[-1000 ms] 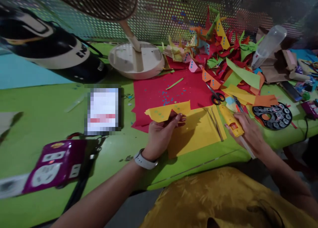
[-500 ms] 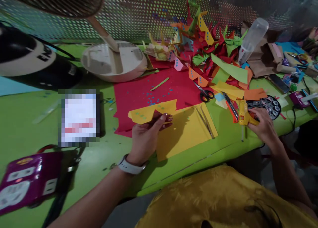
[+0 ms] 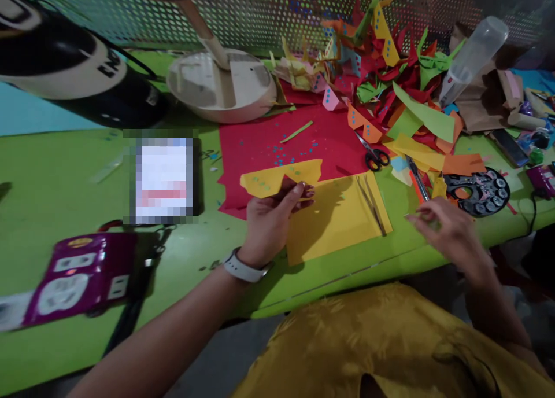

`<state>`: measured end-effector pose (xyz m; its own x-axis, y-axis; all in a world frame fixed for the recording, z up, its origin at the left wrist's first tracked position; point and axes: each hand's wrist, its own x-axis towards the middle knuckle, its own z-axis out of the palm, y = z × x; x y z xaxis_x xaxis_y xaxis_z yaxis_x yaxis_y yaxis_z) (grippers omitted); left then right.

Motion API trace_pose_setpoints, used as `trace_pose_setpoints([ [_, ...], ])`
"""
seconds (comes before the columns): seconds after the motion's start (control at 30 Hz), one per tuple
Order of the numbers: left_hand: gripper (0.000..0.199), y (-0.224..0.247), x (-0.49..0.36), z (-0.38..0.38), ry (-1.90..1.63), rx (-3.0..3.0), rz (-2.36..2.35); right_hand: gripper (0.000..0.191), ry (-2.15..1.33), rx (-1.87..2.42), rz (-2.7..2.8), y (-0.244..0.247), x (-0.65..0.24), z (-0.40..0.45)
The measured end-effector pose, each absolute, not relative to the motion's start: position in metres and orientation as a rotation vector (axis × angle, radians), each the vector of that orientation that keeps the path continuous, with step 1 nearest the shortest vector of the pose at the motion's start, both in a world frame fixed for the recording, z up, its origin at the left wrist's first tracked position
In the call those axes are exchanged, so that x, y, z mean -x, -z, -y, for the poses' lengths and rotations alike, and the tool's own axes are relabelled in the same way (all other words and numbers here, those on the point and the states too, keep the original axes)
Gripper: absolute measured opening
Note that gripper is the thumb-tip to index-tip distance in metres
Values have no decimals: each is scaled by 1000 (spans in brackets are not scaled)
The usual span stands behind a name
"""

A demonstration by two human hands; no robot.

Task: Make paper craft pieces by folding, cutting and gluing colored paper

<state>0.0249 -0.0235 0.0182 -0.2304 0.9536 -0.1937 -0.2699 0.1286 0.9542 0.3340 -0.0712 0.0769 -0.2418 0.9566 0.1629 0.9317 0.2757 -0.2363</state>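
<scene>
My left hand [image 3: 271, 224], with a pale watch band at the wrist, pinches a cut yellow paper piece [image 3: 260, 181] with green dots. Beneath it lie a red sheet [image 3: 255, 137] and a yellow sheet [image 3: 321, 230]. Metal tweezers [image 3: 370, 207] rest on the yellow sheet's right part. My right hand [image 3: 446, 227] is in the air over the table's front edge, fingers half curled and apart, with nothing visible in them. Just beyond it are a utility knife [image 3: 418, 178] and the yellow glue gun [image 3: 439, 187], largely hidden by the hand.
Black scissors [image 3: 376, 158] lie by a heap of coloured paper shapes [image 3: 381, 56]. A round black palette [image 3: 494, 192] is at the right, a clear bottle [image 3: 477, 56] behind. To the left are a white round dish [image 3: 251, 97], a blurred-out device [image 3: 162, 178] and a purple socket box [image 3: 95, 271].
My right hand has let go of the yellow glue gun and drawn back from it. My left hand still holds the yellow piece. The whole view has shifted slightly.
</scene>
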Motion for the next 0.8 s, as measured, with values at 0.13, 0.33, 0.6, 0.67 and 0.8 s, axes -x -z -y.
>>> trace_pose_setpoints([
  [0.13,25,-20,-25,22,-1363,-689,-1226,30,-281,1828,2529,-57,-281,62],
  [0.33,26,-19,-26,21,-1354,-639,-1186,16,-461,1938,2291,-61,-282,60],
  [0.6,24,-19,-25,22,-1329,-709,-1218,19,-991,1490,1505,-97,-286,52],
  [0.67,24,-19,-25,22,-1337,-686,-1218,13,-1036,1402,1450,-106,-283,50],
  [0.8,24,-20,-25,21,-1332,-656,-1202,15,-1005,1304,1451,-115,-276,51],
])
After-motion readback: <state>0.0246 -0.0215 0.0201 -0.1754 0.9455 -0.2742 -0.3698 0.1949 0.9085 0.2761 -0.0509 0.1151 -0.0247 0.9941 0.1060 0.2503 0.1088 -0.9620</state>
